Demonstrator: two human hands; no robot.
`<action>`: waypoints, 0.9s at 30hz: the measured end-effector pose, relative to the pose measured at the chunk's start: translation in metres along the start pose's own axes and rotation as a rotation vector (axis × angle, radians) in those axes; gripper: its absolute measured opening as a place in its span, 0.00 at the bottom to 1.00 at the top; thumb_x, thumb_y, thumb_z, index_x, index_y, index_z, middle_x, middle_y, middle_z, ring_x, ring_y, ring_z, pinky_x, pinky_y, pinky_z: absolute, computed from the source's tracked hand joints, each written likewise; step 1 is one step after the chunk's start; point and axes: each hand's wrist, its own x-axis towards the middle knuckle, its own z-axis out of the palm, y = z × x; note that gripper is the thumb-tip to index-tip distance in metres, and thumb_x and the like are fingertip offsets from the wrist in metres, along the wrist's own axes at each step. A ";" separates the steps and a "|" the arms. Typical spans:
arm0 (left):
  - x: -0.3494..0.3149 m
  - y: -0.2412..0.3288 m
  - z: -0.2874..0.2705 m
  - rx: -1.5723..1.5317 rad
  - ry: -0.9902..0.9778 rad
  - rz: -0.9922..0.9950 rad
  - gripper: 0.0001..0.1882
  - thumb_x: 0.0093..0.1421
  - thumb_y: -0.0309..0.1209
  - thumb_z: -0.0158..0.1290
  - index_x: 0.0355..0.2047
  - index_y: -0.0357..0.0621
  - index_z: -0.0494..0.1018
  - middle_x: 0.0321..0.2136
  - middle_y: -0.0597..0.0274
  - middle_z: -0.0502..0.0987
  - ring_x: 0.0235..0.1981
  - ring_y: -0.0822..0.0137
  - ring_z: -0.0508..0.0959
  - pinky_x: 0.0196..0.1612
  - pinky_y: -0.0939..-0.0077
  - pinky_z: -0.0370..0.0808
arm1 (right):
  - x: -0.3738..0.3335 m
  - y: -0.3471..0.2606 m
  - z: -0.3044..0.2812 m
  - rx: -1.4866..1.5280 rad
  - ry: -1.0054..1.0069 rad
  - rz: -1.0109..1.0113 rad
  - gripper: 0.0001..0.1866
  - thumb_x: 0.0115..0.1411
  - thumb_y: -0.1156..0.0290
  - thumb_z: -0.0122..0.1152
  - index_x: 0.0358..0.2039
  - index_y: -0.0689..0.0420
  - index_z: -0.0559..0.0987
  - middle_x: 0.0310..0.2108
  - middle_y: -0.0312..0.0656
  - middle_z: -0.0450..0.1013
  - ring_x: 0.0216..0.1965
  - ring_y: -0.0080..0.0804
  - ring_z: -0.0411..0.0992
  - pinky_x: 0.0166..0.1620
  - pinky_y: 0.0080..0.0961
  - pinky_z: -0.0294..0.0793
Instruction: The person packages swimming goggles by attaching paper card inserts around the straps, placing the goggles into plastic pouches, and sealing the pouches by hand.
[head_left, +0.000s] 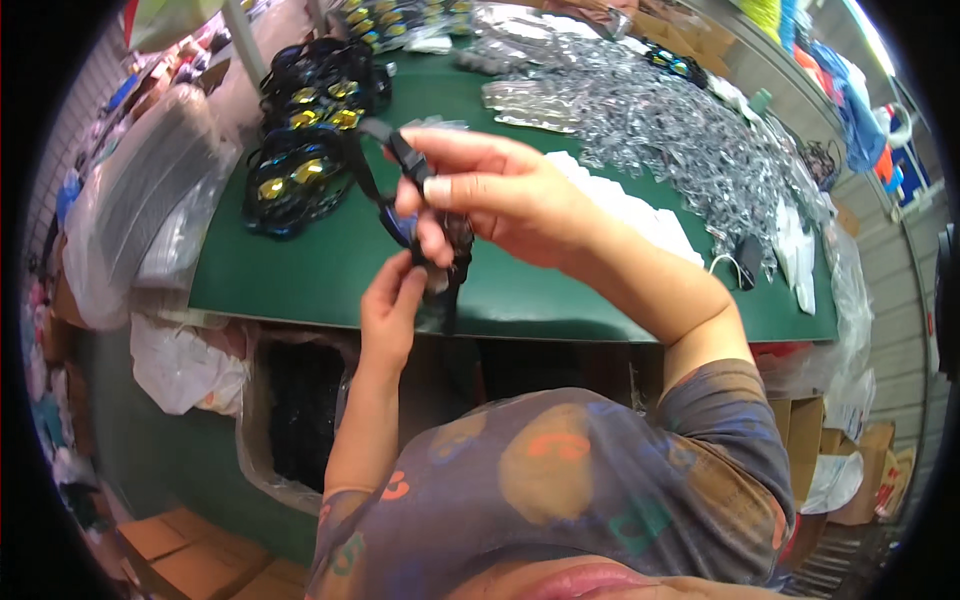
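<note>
Above the near edge of the green table I hold a pair of swimming goggles (458,240) with a black strap (362,165). My right hand (505,195) is closed on the strap near its buckle, thumb against the index finger. Lower down, my left hand (392,305) pinches the goggles' dark lower part between thumb and fingers. The lenses are mostly hidden behind my fingers. To the left on the table lies a pile of black goggles (300,175) with yellow mirrored lenses.
Transparent plastic pieces (650,130) are heaped across the back and right of the green table (560,295). White sheets (640,215) lie before them, and a small black device (747,262) with a white cord stands right. A lined bin (300,410) sits below the table's left edge.
</note>
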 end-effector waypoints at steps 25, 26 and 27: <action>-0.059 0.023 0.023 -0.618 -0.214 -0.364 0.16 0.75 0.36 0.40 0.54 0.37 0.68 0.32 0.55 0.76 0.37 0.58 0.78 0.49 0.59 0.76 | -0.036 0.038 -0.187 -1.358 0.406 -0.109 0.11 0.67 0.66 0.63 0.44 0.59 0.84 0.38 0.40 0.81 0.38 0.26 0.78 0.41 0.27 0.78; -0.060 0.021 0.020 -0.609 -0.247 -0.344 0.17 0.75 0.35 0.40 0.55 0.36 0.68 0.33 0.53 0.77 0.39 0.58 0.78 0.50 0.61 0.75 | -0.022 0.029 -0.192 -1.397 0.401 -0.043 0.12 0.67 0.63 0.63 0.43 0.57 0.84 0.36 0.41 0.81 0.38 0.29 0.79 0.42 0.29 0.78; -0.058 0.021 0.020 -0.601 -0.252 -0.357 0.17 0.75 0.35 0.39 0.55 0.36 0.68 0.33 0.53 0.77 0.38 0.59 0.78 0.50 0.62 0.74 | -0.008 0.026 -0.201 -1.533 0.384 -0.012 0.13 0.66 0.59 0.63 0.43 0.54 0.85 0.34 0.42 0.80 0.38 0.35 0.79 0.42 0.32 0.77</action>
